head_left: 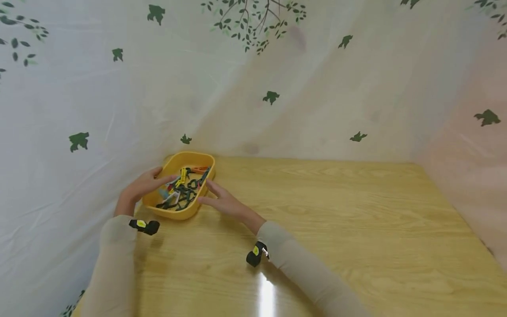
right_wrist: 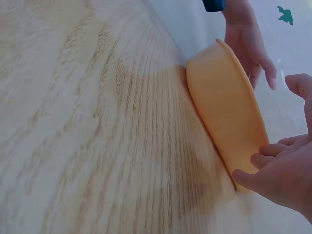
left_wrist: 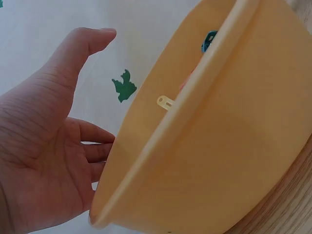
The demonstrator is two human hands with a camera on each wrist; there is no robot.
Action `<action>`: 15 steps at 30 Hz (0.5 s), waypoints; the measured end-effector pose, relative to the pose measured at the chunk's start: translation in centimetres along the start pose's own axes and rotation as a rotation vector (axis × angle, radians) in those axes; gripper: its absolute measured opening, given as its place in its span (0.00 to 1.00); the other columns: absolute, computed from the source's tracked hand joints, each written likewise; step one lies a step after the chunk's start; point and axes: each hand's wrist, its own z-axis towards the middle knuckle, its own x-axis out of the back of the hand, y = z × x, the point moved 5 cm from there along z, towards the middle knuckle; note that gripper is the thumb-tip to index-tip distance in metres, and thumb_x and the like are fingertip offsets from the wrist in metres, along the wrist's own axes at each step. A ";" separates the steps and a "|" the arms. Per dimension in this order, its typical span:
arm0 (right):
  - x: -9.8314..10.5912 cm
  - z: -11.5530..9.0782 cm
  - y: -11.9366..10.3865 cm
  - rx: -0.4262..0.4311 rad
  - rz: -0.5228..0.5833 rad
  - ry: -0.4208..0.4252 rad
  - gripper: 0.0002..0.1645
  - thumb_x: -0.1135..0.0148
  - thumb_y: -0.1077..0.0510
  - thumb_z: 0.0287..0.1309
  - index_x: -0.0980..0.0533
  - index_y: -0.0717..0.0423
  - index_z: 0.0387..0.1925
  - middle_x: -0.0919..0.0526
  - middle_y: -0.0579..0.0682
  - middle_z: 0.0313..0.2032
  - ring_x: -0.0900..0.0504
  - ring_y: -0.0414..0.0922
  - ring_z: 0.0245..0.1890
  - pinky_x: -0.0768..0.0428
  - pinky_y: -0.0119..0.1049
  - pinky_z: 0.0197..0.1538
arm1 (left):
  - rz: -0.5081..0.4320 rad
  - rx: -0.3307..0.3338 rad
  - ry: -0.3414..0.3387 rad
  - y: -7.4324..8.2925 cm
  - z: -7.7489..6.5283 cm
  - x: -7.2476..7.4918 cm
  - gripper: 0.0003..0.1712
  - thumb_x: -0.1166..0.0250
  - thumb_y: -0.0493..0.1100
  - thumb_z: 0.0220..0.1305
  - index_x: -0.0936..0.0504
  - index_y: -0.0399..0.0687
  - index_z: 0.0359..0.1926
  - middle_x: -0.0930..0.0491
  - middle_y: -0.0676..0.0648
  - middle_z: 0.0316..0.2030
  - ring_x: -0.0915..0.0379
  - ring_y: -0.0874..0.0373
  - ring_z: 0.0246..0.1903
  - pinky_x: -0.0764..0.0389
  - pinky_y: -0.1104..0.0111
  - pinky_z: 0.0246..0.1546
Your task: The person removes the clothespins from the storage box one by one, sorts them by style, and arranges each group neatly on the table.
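Observation:
A yellow plastic basin (head_left: 170, 214) stands on the wooden table at the left, holding a jumble of small plastic pieces. Among them are a yellow clip-like piece (head_left: 183, 175), an orange piece (head_left: 199, 170) and several dark green ones (head_left: 186, 197). My left hand (head_left: 144, 184) is at the basin's left side, its fingers against the outer wall and its thumb raised apart, over the rim. On the opposite side, my right hand (head_left: 225, 201) has its loosely extended fingers at the outer wall. Neither hand grips a piece.
The wooden tabletop (head_left: 336, 220) stretches away to the right of the basin. Pale cloth (head_left: 222, 97) printed with leaves hangs behind the table and along its sides. A black wrist camera (head_left: 144, 226) sits on the left sleeve, another camera (head_left: 256, 254) on the right.

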 end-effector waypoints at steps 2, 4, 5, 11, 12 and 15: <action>0.3 -0.2 0.1 -0.003 0.016 0.002 0.46 0.44 0.44 0.63 0.57 0.45 0.74 0.52 0.47 0.73 0.52 0.43 0.72 0.51 0.45 0.73 | -0.003 -0.033 0.000 0.9 0.1 -0.3 0.55 0.47 0.70 0.60 0.56 0.38 0.73 0.48 0.30 0.69 0.51 0.33 0.67 0.44 0.40 0.64; 0.7 -0.4 0.2 -0.008 0.016 0.013 0.46 0.44 0.44 0.63 0.57 0.46 0.74 0.52 0.47 0.73 0.52 0.43 0.72 0.51 0.44 0.73 | 0.002 -0.052 -0.011 1.5 0.2 -0.6 0.54 0.47 0.69 0.61 0.55 0.37 0.72 0.46 0.30 0.68 0.50 0.33 0.66 0.43 0.40 0.63; 1.0 -0.6 0.3 -0.009 0.014 0.022 0.46 0.44 0.44 0.63 0.56 0.45 0.74 0.52 0.48 0.73 0.52 0.43 0.72 0.51 0.44 0.73 | 0.003 -0.055 -0.014 1.7 0.2 -0.8 0.54 0.47 0.69 0.60 0.54 0.37 0.72 0.46 0.30 0.68 0.49 0.33 0.66 0.42 0.41 0.63; 4.2 -1.9 1.4 -0.029 -0.045 0.078 0.43 0.43 0.41 0.61 0.52 0.32 0.72 0.50 0.42 0.73 0.52 0.43 0.73 0.50 0.47 0.73 | -0.085 -0.081 -0.062 2.4 0.8 -2.4 0.52 0.48 0.66 0.64 0.60 0.42 0.73 0.58 0.37 0.73 0.59 0.35 0.70 0.49 0.40 0.66; 4.9 -2.2 1.4 -0.034 -0.060 0.087 0.42 0.43 0.41 0.61 0.52 0.32 0.71 0.50 0.42 0.73 0.52 0.44 0.73 0.50 0.47 0.73 | -0.116 -0.100 -0.072 2.6 1.0 -2.8 0.49 0.49 0.64 0.65 0.60 0.43 0.74 0.59 0.38 0.73 0.60 0.36 0.70 0.49 0.40 0.66; 7.1 -2.9 1.7 -0.045 -0.105 0.118 0.40 0.43 0.43 0.62 0.49 0.36 0.71 0.48 0.43 0.72 0.51 0.46 0.73 0.49 0.48 0.72 | -0.213 -0.169 -0.095 3.2 1.7 -4.0 0.41 0.50 0.56 0.70 0.57 0.44 0.74 0.56 0.39 0.73 0.57 0.37 0.70 0.48 0.41 0.66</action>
